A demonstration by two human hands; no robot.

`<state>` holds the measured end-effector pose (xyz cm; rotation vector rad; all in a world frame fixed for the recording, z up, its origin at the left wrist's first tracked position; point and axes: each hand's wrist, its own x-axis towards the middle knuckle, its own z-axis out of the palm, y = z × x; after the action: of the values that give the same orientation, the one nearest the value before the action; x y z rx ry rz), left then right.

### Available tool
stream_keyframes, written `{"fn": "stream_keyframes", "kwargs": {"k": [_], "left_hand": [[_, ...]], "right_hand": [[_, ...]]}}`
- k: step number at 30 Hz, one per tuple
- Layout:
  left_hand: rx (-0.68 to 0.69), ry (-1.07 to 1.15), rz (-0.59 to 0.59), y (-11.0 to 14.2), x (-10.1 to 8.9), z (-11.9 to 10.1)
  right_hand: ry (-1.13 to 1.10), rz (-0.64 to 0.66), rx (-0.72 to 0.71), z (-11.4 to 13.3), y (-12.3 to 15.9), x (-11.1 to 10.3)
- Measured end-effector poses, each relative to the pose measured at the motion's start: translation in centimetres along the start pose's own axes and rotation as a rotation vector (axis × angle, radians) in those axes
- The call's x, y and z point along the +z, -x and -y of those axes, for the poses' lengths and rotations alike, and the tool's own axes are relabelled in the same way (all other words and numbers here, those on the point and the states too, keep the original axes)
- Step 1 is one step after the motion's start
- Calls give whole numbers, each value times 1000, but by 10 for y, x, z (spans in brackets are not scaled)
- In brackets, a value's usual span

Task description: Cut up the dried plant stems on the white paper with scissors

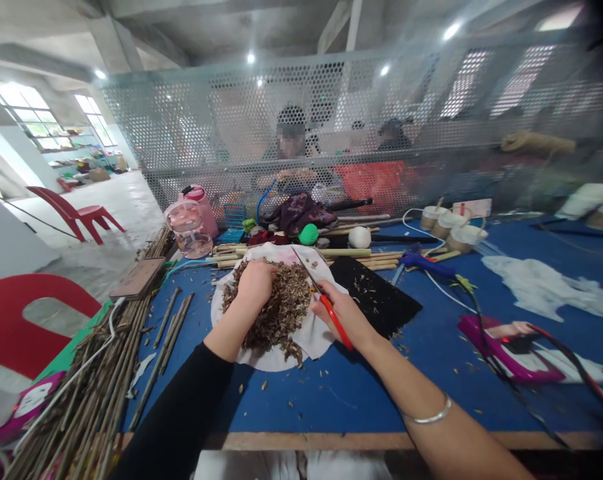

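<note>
My left hand [255,281] rests on a heap of dried brown plant bits [286,303], its fingers curled downward. What those fingertips hold, if anything, is hidden. Under the heap lies a round white cloth [321,341], spread on the blue tabletop [301,407]. My right hand [348,319] grips red-handled scissors [337,323] at the cloth's right edge. Their thin blades point up and away to the left, over the heap. To the right of the cloth lies a black sheet [376,290] with scattered bits on it.
Sticks [101,360] are bundled along the left edge, with a phone [138,277] on them. A clear plastic jug [188,230], a green ball [308,233] and a white ball [360,237] stand behind. At right are a blue glue gun [426,264], a magenta device [506,350] and cables.
</note>
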<state>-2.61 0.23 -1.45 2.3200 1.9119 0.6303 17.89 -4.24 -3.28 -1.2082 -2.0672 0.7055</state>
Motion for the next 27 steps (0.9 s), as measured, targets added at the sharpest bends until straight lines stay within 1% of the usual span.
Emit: {"fn": "stream_keyframes", "kwargs": {"k": [3,7,10,12,14,15,17,18,20,22,24,27], "left_hand": [[29,-191,83,-11,8,4],[38,-270,141,-15,14,11],[40,-222,112,-13,13,13],[41,-129,51,-8,11,13],[8,19,-49,0,8,12],[-37,122,-100,4,6,11],[-195,415,-162,15,4,8],[-291,605,-156,20,3,6],[-462,1023,-101,30,3,1],[-564,1383,-50,39,3,-4],[-608,1610,-22,45,4,-9],[-624,1764,1,52,6,-12]], "right_hand": [[-7,-39,-1,0,0,-2],[8,-68,-17,-3,-1,-4],[21,-54,-22,-5,-1,-4],[27,-49,-21,-6,-1,-3],[37,-42,-25,-6,-1,-1],[47,-37,-28,-6,-1,0],[72,-20,-29,-6,-1,2],[87,-8,-23,-5,-1,3],[122,20,-18,-3,0,6],[158,44,-21,0,0,9],[194,48,-28,3,1,13],[230,53,-30,6,3,17]]}}
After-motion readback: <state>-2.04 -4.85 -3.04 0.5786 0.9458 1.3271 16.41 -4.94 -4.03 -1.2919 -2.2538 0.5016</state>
